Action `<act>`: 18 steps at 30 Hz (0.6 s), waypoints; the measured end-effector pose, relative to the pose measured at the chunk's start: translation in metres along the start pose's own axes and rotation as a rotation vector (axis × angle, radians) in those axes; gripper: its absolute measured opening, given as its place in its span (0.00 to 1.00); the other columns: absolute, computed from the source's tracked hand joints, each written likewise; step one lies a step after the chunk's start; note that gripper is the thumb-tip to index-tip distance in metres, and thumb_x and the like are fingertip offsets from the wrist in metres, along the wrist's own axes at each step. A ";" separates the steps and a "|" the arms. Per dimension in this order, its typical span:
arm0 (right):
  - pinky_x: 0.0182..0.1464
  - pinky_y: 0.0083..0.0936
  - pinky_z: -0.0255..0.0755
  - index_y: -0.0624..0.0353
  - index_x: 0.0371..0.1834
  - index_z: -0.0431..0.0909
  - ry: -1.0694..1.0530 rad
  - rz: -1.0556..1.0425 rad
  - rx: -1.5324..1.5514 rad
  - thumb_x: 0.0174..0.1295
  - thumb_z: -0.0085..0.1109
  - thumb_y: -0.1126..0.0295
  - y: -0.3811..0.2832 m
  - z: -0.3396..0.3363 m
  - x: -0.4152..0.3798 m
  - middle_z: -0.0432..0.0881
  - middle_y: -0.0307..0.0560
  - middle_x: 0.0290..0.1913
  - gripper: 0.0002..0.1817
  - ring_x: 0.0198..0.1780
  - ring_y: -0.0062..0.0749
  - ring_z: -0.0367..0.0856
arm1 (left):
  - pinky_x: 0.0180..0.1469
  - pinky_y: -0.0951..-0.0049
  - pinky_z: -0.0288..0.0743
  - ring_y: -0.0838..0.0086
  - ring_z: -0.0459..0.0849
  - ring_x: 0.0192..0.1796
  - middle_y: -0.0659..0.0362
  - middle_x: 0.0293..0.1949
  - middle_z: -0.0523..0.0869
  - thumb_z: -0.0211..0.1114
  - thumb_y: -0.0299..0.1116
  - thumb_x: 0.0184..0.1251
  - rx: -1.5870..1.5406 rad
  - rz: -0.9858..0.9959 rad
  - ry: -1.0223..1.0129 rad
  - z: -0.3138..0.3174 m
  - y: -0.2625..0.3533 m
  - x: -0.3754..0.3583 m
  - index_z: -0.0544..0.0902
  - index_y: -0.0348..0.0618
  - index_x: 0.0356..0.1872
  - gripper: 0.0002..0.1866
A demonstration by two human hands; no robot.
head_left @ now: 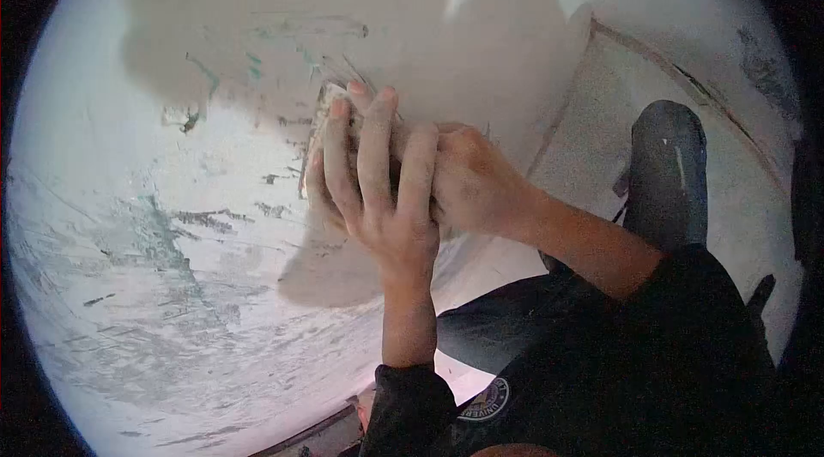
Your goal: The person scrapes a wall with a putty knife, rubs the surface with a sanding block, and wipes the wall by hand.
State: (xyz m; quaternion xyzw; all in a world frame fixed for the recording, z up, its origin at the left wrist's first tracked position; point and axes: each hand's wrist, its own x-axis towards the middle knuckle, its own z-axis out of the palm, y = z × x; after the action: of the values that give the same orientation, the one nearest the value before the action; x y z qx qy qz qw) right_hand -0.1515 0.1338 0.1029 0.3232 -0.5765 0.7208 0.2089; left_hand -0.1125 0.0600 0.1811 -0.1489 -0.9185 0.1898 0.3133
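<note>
A flat tool with a pale, worn edge (pixel 316 138) lies against the smeared white surface. My left hand (pixel 382 199) comes up from below, its long fingers laid over the tool and pressing on it. Close on its right, my right hand (pixel 476 174) is wrapped round the tool's hidden part, the two hands touching. Pale dust coats the fingers. Most of the tool is covered by the hands, so its full shape cannot be made out.
The white surface (pixel 223 285) carries grey and greenish smears, with broad shadows across its top. A brown line (pixel 635 43) crosses the upper right. Dark clothing (pixel 618 371) and a dark rounded shape, possibly a shoe or knee (pixel 668 165), fill the lower right.
</note>
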 end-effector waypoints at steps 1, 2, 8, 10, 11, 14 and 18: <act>0.37 0.39 0.79 0.67 0.30 0.80 -0.023 0.001 0.006 0.44 0.67 0.72 0.000 -0.001 0.001 0.82 0.56 0.28 0.11 0.31 0.49 0.84 | 0.72 0.58 0.61 0.66 0.72 0.70 0.71 0.62 0.80 0.65 0.46 0.63 0.000 0.005 0.006 -0.001 0.001 0.001 0.83 0.64 0.40 0.07; 0.37 0.39 0.79 0.67 0.30 0.80 -0.018 -0.001 0.006 0.44 0.67 0.72 0.000 -0.001 0.002 0.82 0.56 0.28 0.11 0.31 0.49 0.84 | 0.72 0.57 0.62 0.67 0.72 0.69 0.71 0.61 0.81 0.65 0.46 0.63 -0.001 0.001 0.002 -0.004 0.002 0.002 0.84 0.65 0.40 0.07; 0.38 0.38 0.79 0.63 0.26 0.81 -0.051 -0.046 -0.064 0.42 0.68 0.71 0.001 -0.006 0.011 0.82 0.52 0.25 0.10 0.28 0.44 0.84 | 0.72 0.57 0.65 0.67 0.72 0.69 0.71 0.59 0.82 0.67 0.46 0.63 -0.005 -0.009 0.021 0.000 0.000 0.006 0.83 0.66 0.39 0.06; 0.39 0.38 0.80 0.64 0.25 0.80 -0.025 -0.078 -0.069 0.43 0.67 0.70 0.002 -0.003 0.013 0.81 0.52 0.24 0.09 0.28 0.43 0.84 | 0.72 0.58 0.66 0.67 0.73 0.69 0.71 0.58 0.82 0.67 0.46 0.62 -0.010 -0.018 0.039 0.001 -0.001 0.006 0.83 0.66 0.39 0.07; 0.39 0.38 0.80 0.64 0.25 0.80 -0.021 -0.085 -0.069 0.43 0.67 0.70 0.003 -0.003 0.014 0.81 0.52 0.24 0.09 0.28 0.43 0.84 | 0.73 0.58 0.66 0.67 0.72 0.69 0.71 0.59 0.81 0.68 0.46 0.62 -0.025 -0.033 0.042 0.001 -0.003 0.007 0.83 0.66 0.39 0.07; 0.38 0.37 0.81 0.64 0.25 0.80 -0.024 -0.048 -0.074 0.44 0.65 0.71 0.006 0.000 0.011 0.81 0.53 0.25 0.08 0.28 0.43 0.84 | 0.73 0.59 0.67 0.66 0.72 0.70 0.71 0.60 0.80 0.69 0.45 0.62 -0.016 -0.039 0.047 0.009 0.000 0.005 0.82 0.65 0.39 0.07; 0.35 0.37 0.81 0.65 0.26 0.80 -0.024 -0.017 -0.054 0.47 0.63 0.73 0.010 0.005 0.015 0.82 0.54 0.26 0.06 0.28 0.45 0.84 | 0.73 0.60 0.67 0.64 0.71 0.70 0.69 0.62 0.79 0.68 0.45 0.62 0.036 0.007 0.075 0.012 -0.007 0.004 0.81 0.64 0.42 0.09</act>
State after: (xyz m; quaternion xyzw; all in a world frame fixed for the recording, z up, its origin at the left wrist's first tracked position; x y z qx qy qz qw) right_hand -0.1679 0.1255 0.1072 0.3308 -0.5955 0.6992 0.2169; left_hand -0.1244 0.0527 0.1776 -0.1537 -0.9020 0.2017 0.3493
